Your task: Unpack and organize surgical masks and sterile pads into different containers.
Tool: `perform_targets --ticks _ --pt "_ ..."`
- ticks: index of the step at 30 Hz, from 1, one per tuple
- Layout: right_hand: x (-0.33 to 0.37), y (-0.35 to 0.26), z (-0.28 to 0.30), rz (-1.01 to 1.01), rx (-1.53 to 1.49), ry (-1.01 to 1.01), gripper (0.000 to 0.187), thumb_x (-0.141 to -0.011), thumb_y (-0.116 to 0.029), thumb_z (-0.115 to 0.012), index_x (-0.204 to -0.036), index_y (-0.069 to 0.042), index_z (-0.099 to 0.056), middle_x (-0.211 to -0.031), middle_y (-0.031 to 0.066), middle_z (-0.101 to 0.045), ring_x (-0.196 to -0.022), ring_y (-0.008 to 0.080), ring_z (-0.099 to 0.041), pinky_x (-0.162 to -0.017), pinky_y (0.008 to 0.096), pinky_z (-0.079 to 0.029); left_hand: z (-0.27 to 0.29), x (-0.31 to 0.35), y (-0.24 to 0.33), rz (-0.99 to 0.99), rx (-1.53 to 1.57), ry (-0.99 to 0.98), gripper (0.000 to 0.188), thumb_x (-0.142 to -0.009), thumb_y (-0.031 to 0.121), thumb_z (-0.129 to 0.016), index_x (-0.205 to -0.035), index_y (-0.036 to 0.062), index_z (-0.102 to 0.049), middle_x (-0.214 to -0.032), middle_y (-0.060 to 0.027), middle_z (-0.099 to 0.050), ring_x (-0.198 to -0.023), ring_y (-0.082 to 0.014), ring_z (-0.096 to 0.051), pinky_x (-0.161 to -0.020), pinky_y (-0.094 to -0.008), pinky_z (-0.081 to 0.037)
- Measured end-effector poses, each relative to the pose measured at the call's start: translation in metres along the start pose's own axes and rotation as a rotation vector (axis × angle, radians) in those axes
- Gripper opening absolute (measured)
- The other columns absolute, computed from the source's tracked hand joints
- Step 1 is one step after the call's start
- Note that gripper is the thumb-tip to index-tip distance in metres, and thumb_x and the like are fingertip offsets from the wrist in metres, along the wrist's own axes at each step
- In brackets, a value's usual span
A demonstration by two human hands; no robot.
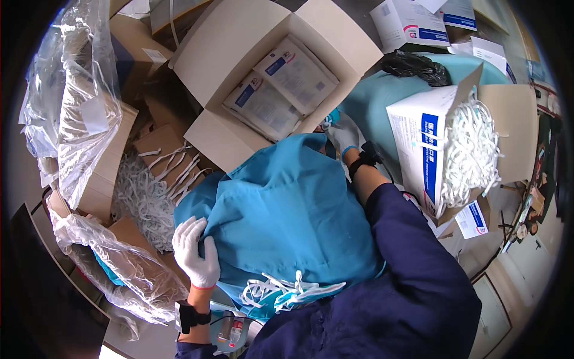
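A large blue cloth (287, 209) lies bunched in front of me. My left hand (196, 251), in a white glove, grips its near left edge. My right hand (342, 133), also gloved, holds the cloth's far corner beside an open cardboard box (221, 48). That box holds flat white packets with blue marks (281, 90). A bundle of masks with white ear loops (287, 292) lies at the cloth's near edge, against my dark blue sleeve.
A white and blue carton full of white loops (460, 149) stands at the right on a teal cloth. More white loops (146, 197) fill brown boxes at the left. Clear plastic bags (78, 102) hang at the far left. A black bag (418, 66) lies behind.
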State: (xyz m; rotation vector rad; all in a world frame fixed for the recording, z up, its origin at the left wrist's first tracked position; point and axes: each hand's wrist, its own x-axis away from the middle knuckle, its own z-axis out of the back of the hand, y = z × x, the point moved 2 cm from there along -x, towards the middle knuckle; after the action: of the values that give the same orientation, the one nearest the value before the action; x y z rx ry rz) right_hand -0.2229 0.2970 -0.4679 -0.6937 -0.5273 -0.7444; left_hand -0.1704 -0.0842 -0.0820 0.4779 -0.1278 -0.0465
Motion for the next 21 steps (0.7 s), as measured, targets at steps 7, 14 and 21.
perform_targets --ticks 7,14,21 --pt "0.024 -0.058 0.027 0.211 0.027 -0.091 0.027 -0.082 -0.022 -0.061 -0.102 -0.004 -0.066 -0.099 0.0200 -0.067 -0.096 0.0396 -0.064 -0.080 0.0424 -0.052 0.002 -0.005 0.005 0.032 -0.029 0.009 0.032 -0.072 -0.002 -0.062 -0.104 0.0019 -0.067 -0.106 -0.0129 -0.068 -0.108 -0.0332 -0.062 -0.103 -0.0461 -0.040" --pt "0.124 -0.102 0.110 0.420 -0.017 0.056 0.030 -0.078 -0.016 -0.067 -0.105 -0.004 -0.066 -0.110 0.0181 -0.063 -0.103 0.0348 -0.060 -0.089 0.0431 -0.050 -0.004 -0.004 0.009 0.005 0.027 0.130 0.026 -0.074 0.003 -0.068 -0.100 0.0051 -0.069 -0.101 -0.0135 -0.068 -0.104 -0.0306 -0.063 -0.096 -0.0395 -0.043" --pt "0.255 -0.124 0.235 1.086 -0.169 0.585 0.026 -0.080 0.001 -0.071 -0.106 -0.003 -0.069 -0.105 0.0150 -0.066 -0.100 0.0290 -0.063 -0.089 0.0369 -0.051 -0.007 0.009 0.010 -0.048 -0.009 0.234 0.021 -0.079 0.012 -0.068 -0.099 0.0085 -0.069 -0.100 -0.0114 -0.069 -0.101 -0.0302 -0.063 -0.095 -0.0393 -0.044"
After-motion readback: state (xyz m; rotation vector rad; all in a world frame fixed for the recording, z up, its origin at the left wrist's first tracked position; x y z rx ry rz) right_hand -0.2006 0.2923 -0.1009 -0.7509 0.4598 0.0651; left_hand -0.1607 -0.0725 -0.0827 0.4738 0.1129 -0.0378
